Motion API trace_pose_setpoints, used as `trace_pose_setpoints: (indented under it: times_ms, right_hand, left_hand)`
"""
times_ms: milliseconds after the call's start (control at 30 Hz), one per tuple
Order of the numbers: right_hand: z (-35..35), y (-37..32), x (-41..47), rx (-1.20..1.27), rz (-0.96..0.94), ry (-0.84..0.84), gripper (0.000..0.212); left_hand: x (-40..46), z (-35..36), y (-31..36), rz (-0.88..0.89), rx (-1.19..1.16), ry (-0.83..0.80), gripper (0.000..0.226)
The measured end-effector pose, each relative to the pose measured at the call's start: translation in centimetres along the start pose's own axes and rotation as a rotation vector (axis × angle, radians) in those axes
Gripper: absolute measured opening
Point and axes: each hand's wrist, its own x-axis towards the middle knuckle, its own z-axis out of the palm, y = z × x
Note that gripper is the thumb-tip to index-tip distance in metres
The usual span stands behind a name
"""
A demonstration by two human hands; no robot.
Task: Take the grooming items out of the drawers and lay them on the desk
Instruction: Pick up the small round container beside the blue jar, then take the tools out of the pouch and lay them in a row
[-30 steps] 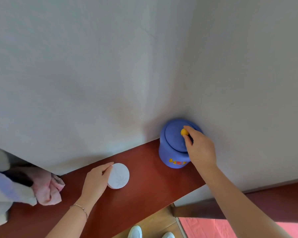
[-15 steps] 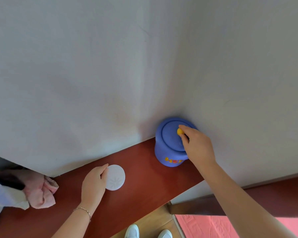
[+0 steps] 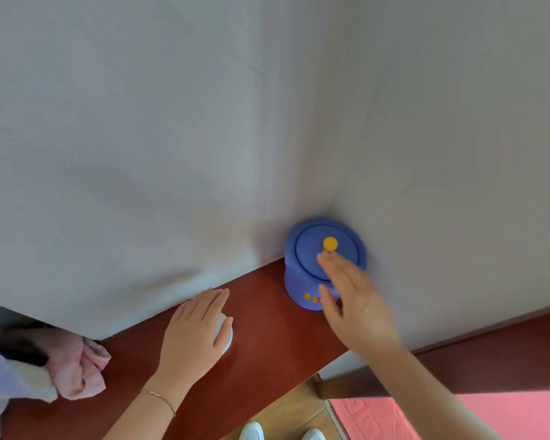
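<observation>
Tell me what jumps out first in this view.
A blue jar with a yellow knob on its lid stands in the wall corner at the back of the red-brown desk. The right hand hovers open over the jar, blurred. The left hand lies flat over a white disc to the jar's left, and a pink cloth sits at the far left.

Both hands reach forward, the left hand flat palm-down, the right hand loose-fingered.

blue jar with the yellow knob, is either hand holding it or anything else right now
No. The right hand is open just off the blue jar, clear of its yellow knob. The left hand lies flat on the white disc.
</observation>
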Motion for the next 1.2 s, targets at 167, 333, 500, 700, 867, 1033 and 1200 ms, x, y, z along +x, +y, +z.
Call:
trace_pose_setpoints:
  times_ms: [167, 333, 500, 700, 867, 1033, 1200]
  right_hand:
    - [2.3, -1.4, -4.4, -0.006, -0.083, -0.265, 0.047]
    - [3.1, -2.7, -4.2, -0.157, -0.135, -0.404, 0.058]
    - [4.6, -4.9, -2.2, -0.211, -0.241, -0.474, 0.066]
    - [6.8, -10.2, -0.4, -0.126, -0.452, -0.526, 0.065]
    - [7.9, -13.9, -0.9, -0.084, -0.674, -0.575, 0.064]
    - [8.6, -17.3, -2.4, 0.036, -0.861, -0.642, 0.063]
    - [10.0, -20.6, -4.8, 0.196, -1.008, -0.744, 0.064]
  left_hand:
    - [0.0, -1.1, 0.3, 0.061, 0.027, -0.022, 0.062]
    - [-1.3, -1.6, -1.1, 0.029, 0.068, -0.047, 0.053]
    - [-4.3, -2.7, -3.9, -0.079, 0.075, -0.044, 0.056]
    - [-10.5, -5.0, -6.7, -0.293, 0.113, 0.050, 0.050]
    - [-16.7, -6.0, -6.5, -0.534, 0.081, 0.146, 0.046]
    - [-23.0, -7.0, -3.7, -0.765, 0.084, 0.221, 0.044]
    - [-29.2, -8.4, -1.6, -0.954, 0.154, 0.256, 0.043]
